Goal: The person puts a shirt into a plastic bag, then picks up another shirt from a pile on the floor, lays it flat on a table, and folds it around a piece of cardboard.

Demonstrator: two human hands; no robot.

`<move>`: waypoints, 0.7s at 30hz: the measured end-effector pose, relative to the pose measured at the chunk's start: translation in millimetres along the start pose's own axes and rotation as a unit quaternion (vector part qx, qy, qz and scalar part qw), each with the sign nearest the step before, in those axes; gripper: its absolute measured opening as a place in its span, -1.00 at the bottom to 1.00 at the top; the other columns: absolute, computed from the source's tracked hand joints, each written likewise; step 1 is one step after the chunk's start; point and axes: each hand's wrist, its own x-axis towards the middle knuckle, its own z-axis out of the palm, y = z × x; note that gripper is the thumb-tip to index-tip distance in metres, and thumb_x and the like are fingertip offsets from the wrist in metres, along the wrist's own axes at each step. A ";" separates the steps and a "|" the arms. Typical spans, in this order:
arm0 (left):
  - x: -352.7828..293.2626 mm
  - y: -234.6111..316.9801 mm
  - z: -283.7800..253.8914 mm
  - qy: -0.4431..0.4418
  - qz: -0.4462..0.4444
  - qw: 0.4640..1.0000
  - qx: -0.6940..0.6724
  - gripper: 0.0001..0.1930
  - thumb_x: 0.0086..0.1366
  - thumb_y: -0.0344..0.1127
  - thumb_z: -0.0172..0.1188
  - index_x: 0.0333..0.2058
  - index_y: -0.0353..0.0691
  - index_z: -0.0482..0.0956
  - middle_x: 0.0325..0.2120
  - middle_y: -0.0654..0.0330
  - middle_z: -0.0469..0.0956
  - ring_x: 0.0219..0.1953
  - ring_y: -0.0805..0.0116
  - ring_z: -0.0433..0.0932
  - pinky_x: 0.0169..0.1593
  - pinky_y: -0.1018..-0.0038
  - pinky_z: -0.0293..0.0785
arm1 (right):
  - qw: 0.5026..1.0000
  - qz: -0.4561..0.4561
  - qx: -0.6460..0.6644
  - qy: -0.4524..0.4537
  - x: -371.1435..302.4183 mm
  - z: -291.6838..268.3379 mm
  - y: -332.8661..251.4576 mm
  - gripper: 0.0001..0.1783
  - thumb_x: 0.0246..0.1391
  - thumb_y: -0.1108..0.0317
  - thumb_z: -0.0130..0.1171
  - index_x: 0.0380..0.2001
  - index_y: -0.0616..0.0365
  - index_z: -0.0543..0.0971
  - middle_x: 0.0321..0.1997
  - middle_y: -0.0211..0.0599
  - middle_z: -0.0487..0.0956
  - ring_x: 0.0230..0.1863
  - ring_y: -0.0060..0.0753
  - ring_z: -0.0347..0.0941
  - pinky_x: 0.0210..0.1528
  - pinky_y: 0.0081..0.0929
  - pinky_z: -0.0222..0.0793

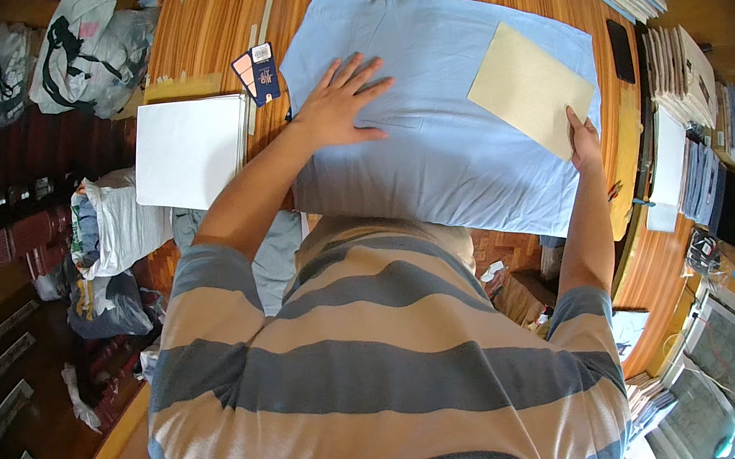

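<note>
A light blue garment (423, 90) lies spread across the tabletop (207, 26), covering its near edge by the person's waist. Bare wood shows beyond the garment at upper left and upper right; a white stack (187, 151) and dark tags (264, 77) crowd its left side, and a black phone (621, 51) lies just off its right edge. The left hand (345, 106), fingers splayed, rests palm down on the cloth, grasping nothing. The right hand (584, 138) pinches the near-right corner of a beige card (529, 92), tilted diagonally over the garment's right half.
</note>
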 end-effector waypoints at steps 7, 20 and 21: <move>-47.5 -27.6 -34.7 -0.035 -0.013 0.999 0.017 -0.07 0.11 0.44 0.36 0.42 0.29 0.36 0.57 0.06 -0.02 0.60 -0.10 -0.14 0.58 -0.12 -0.23 | 0.999 -0.032 0.010 0.008 -2.8 -0.2 6.0 -0.51 0.35 0.26 0.31 0.20 0.32 0.50 0.21 -0.20 0.61 0.20 -0.36 0.54 0.28 -0.41 0.41; -103.9 -66.7 -74.5 -0.066 -0.109 0.987 0.103 0.05 -0.10 0.51 0.43 0.41 0.39 0.38 0.54 -0.08 0.00 0.59 -0.09 -0.14 0.58 -0.06 -0.22 | 0.988 -0.114 -0.071 -0.082 -124.4 193.1 4.3 -0.64 0.38 0.22 0.28 0.04 0.31 0.63 -0.13 -0.28 0.71 -0.19 -0.56 0.56 -0.09 -0.53 0.49; -107.6 -68.6 -73.8 -0.060 -0.112 0.987 0.101 0.06 -0.11 0.52 0.43 0.41 0.39 0.39 0.54 -0.07 0.00 0.59 -0.09 -0.14 0.58 -0.06 -0.23 | 0.988 -0.118 -0.034 -0.096 -135.2 217.9 11.9 -0.68 0.37 0.26 0.29 0.01 0.31 0.64 -0.19 -0.34 0.70 -0.27 -0.62 0.52 -0.21 -0.57 0.45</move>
